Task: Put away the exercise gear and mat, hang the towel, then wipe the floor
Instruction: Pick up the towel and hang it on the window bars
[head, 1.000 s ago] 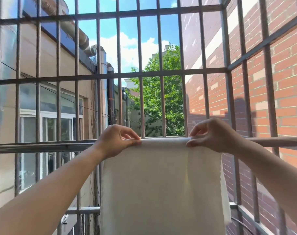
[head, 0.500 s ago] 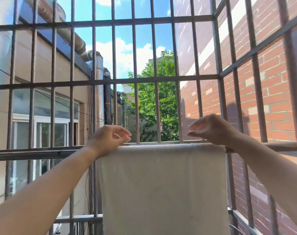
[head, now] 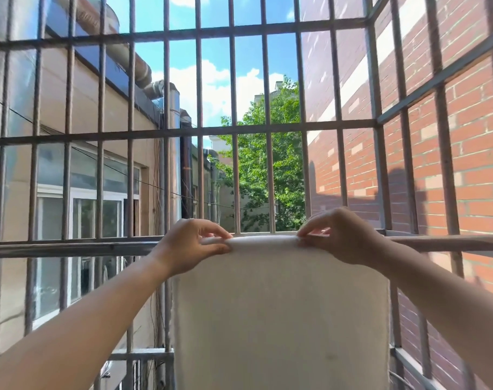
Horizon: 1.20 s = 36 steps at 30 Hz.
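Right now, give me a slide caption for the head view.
The left hand and right hand pinch a white towel draped over the window grille's rail.

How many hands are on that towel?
2. The left hand pinches the towel at its top left; the right hand pinches it at the top right.

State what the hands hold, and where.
Left hand and right hand each pinch the towel along its top fold, draped over the rail.

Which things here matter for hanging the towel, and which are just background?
In the job: towel, rail it hangs over, left hand and right hand pinching its top fold.
Background: window grille, brick wall, tree, neighbouring building.
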### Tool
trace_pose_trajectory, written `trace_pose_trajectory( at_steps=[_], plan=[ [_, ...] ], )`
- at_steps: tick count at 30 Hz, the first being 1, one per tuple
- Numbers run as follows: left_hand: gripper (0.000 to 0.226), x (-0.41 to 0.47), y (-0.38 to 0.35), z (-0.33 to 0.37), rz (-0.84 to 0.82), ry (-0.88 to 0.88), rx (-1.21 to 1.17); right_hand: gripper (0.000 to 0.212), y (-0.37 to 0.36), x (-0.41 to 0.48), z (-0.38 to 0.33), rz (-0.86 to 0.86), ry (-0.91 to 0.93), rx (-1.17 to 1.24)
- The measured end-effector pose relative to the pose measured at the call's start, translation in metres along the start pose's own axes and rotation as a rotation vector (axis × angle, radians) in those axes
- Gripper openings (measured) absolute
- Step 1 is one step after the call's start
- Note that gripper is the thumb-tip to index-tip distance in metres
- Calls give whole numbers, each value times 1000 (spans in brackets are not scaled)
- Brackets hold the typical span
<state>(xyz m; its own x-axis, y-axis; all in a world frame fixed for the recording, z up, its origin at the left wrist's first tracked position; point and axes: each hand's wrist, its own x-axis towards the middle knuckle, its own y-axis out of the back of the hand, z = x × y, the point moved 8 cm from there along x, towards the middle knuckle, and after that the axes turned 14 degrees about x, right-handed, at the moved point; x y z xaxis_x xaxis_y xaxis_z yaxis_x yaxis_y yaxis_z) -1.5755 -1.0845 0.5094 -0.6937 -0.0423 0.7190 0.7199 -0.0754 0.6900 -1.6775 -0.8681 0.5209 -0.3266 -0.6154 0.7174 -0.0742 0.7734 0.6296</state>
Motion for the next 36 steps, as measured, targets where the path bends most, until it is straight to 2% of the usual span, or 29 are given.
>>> trace_pose_trajectory(
  at_steps=[2,4,9,12,13,15,17,23,27,31,33,36],
  plan=[
    [8,6,3,-1,20,41,-61,8,5,5,4,47,1,25],
    [8,16,8,-1,47,63,-23,7,9,15,9,78,-2,26],
    [8,30,11,4,70,97,83,21,11,29,10,74,-78,-58],
    [2,13,13,9,154,47,88,25,4,12,-3,29,-38,-67],
    [7,5,11,12,147,5,87,29,-2,5,-6,-7,-35,-69],
    [35,-7,2,17,86,-86,115,40,-15,-6,-7,-68,-31,-136],
    [56,-12,-5,17,52,-133,179,44,-22,-9,-5,-54,-15,-206],
    [29,-8,-1,11,99,-117,142,26,-16,-8,-2,19,19,-142],
    [13,4,10,-1,98,4,26,13,-4,5,5,75,-34,-45],
    [19,19,18,-4,146,65,155,20,6,22,3,126,-30,-138],
    [15,22,20,-2,163,89,143,24,8,24,1,113,-41,-118],
    [18,16,8,-1,21,79,165,19,1,18,-6,15,-47,-77]
  ],
)
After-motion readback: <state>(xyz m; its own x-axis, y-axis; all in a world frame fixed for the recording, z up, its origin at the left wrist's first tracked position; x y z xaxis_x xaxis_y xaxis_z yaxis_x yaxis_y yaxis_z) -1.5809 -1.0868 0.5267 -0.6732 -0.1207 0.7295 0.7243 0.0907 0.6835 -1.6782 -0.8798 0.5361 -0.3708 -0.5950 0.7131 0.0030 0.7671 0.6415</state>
